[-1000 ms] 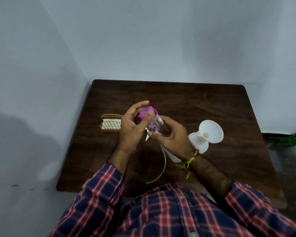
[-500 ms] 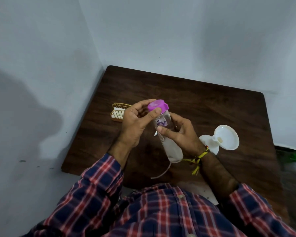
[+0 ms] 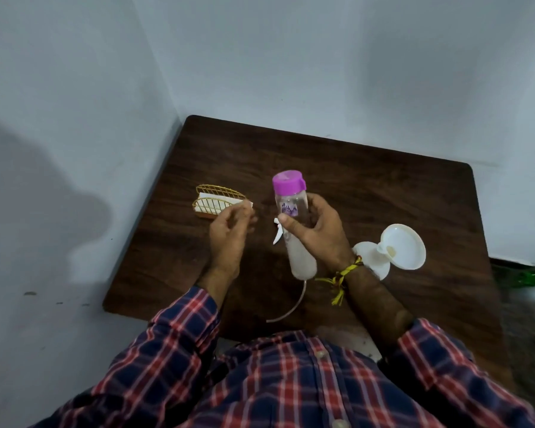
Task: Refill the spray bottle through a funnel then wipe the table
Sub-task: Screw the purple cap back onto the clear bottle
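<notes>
Holding a clear bottle (image 3: 291,200) with a purple cap (image 3: 288,181) and the white spray head (image 3: 298,254) together in our right hand (image 3: 317,233), we keep both above the dark wooden table (image 3: 368,186). Right hand's fingers are wrapped around the two of them, thumb across the front near the purple label. Cap end points away from us, toward the table's far edge. Spray head sits below the bottle in the same grip, its small white trigger (image 3: 277,233) sticking out to the left of the bottle. A thin clear dip tube (image 3: 294,307) hangs from the spray head and curves down toward the table's near edge.

Our left hand (image 3: 230,239) is just left of the bottle, not touching it, fingers loosely curled and holding nothing we can make out; fingertips are blurred.

White funnel (image 3: 403,245) lies tipped on its side on the table, right of the bottle, wide mouth facing up and toward us. Something else white (image 3: 372,259) sits touching it, partly hidden by our right wrist; cannot tell what it is. A yellow thread band (image 3: 340,278) is tied on that wrist.

Gold wire holder (image 3: 218,200) with a white folded cloth or napkins inside stands on the table left of the bottle, beyond the left hand. Plaid sleeves (image 3: 183,332) fill the near side.
</notes>
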Demonstrator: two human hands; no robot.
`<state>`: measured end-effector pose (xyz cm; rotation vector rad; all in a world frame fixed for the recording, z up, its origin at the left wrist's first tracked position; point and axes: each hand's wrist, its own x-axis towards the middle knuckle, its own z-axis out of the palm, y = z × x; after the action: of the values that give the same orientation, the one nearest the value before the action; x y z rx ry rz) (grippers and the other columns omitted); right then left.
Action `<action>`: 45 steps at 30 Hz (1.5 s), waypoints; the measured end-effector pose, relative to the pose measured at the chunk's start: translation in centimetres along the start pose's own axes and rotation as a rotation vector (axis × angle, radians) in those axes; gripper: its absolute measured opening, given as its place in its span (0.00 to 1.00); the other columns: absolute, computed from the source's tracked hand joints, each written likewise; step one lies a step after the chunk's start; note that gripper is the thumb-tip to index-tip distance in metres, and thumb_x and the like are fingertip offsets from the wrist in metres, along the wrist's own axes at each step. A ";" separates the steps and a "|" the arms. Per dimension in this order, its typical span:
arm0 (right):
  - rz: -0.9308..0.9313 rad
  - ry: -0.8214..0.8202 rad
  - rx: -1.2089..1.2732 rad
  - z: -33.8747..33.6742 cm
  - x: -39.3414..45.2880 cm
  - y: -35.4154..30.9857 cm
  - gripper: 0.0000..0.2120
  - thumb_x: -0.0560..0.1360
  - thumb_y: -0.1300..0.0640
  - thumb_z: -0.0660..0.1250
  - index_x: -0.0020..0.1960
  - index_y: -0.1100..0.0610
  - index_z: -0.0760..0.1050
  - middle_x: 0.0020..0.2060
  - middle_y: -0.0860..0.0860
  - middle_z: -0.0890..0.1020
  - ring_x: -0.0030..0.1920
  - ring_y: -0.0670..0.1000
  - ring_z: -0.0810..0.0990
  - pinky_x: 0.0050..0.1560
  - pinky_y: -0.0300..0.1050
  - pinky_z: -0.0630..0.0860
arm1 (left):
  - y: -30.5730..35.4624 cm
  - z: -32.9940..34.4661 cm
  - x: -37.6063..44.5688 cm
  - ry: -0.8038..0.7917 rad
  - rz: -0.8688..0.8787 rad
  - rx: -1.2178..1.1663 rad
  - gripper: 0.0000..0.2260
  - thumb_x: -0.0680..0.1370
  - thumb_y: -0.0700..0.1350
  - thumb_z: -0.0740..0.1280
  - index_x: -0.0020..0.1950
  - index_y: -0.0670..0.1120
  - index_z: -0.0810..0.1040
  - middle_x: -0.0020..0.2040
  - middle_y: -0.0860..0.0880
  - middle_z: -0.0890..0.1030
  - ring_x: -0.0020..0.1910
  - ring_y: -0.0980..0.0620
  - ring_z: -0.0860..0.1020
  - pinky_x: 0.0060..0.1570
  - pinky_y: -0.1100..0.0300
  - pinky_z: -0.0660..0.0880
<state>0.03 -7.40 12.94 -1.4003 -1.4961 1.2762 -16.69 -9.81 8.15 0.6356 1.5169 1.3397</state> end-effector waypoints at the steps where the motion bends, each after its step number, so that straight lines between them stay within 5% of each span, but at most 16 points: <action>1: 0.002 0.046 -0.027 -0.1 0.4 0.0 0.21 0.70 0.53 0.77 0.59 0.55 0.75 0.50 0.50 0.84 0.50 0.48 0.83 0.51 0.44 0.81 | -1.1 -0.4 0.2 0.169 -0.042 0.096 0.13 0.75 0.52 0.72 0.56 0.46 0.81 0.52 0.47 0.84 0.52 0.48 0.83 0.50 0.53 0.81; 4: -0.016 0.155 -0.048 -0.2 1.6 -0.3 0.19 0.69 0.53 0.78 0.55 0.52 0.74 0.49 0.49 0.83 0.50 0.48 0.83 0.50 0.44 0.81 | -3.5 -2.0 1.6 0.385 -0.267 0.529 0.24 0.71 0.47 0.76 0.64 0.48 0.73 0.65 0.45 0.76 0.63 0.46 0.76 0.52 0.55 0.77; 8: -0.051 0.189 -0.068 0.5 3.6 -0.4 0.20 0.68 0.54 0.79 0.56 0.55 0.76 0.48 0.49 0.83 0.48 0.47 0.83 0.50 0.45 0.81 | -4.0 -3.2 4.1 0.133 -0.563 1.022 0.58 0.65 0.55 0.80 0.80 0.43 0.43 0.80 0.38 0.44 0.79 0.39 0.45 0.74 0.42 0.55; 13: -0.071 0.277 -0.062 1.7 7.1 -0.2 0.22 0.66 0.54 0.80 0.57 0.57 0.79 0.47 0.50 0.85 0.47 0.49 0.84 0.49 0.47 0.82 | -5.0 -2.3 5.3 -0.014 -0.690 1.140 0.76 0.53 0.67 0.80 0.73 0.38 0.25 0.75 0.35 0.28 0.76 0.35 0.33 0.74 0.37 0.43; 17: -0.047 0.316 -0.071 2.6 10.5 0.0 0.24 0.66 0.53 0.80 0.59 0.57 0.80 0.49 0.48 0.85 0.46 0.42 0.82 0.46 0.33 0.78 | -5.0 -1.9 6.2 -0.020 -0.770 1.132 0.79 0.50 0.65 0.82 0.71 0.40 0.21 0.73 0.36 0.24 0.75 0.36 0.30 0.73 0.35 0.39; 25: 0.037 0.359 0.026 5.5 20.0 0.2 0.27 0.64 0.57 0.81 0.60 0.59 0.80 0.51 0.53 0.85 0.51 0.53 0.83 0.53 0.49 0.81 | -6.6 -1.8 7.1 -0.002 -0.757 1.145 0.80 0.49 0.65 0.82 0.70 0.41 0.20 0.71 0.35 0.23 0.74 0.34 0.29 0.72 0.34 0.39; 31: 0.035 0.376 -0.009 8.3 26.7 -0.1 0.26 0.64 0.57 0.81 0.60 0.61 0.80 0.51 0.54 0.85 0.48 0.50 0.82 0.46 0.34 0.76 | -7.0 -1.7 7.3 0.006 -0.749 1.143 0.80 0.48 0.66 0.82 0.70 0.40 0.20 0.72 0.33 0.25 0.74 0.33 0.30 0.71 0.34 0.40; 40: 0.036 0.344 -0.131 10.0 29.5 -0.6 0.26 0.66 0.56 0.79 0.62 0.59 0.79 0.54 0.53 0.84 0.48 0.45 0.79 0.50 0.33 0.73 | -7.3 -1.7 7.7 -0.002 -0.762 1.099 0.80 0.48 0.65 0.82 0.65 0.40 0.16 0.69 0.33 0.22 0.73 0.33 0.27 0.70 0.34 0.37; 45: 0.101 0.343 -0.157 10.2 29.1 -0.5 0.30 0.68 0.55 0.79 0.66 0.61 0.73 0.61 0.55 0.80 0.58 0.50 0.79 0.49 0.30 0.71 | -7.3 -2.0 7.7 -0.044 -0.782 1.086 0.80 0.50 0.64 0.82 0.67 0.40 0.17 0.68 0.33 0.20 0.72 0.33 0.26 0.70 0.33 0.36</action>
<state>-14.39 19.21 7.14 -1.7180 -1.3241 0.9317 -19.90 -5.87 -1.34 0.5794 2.0922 -0.1577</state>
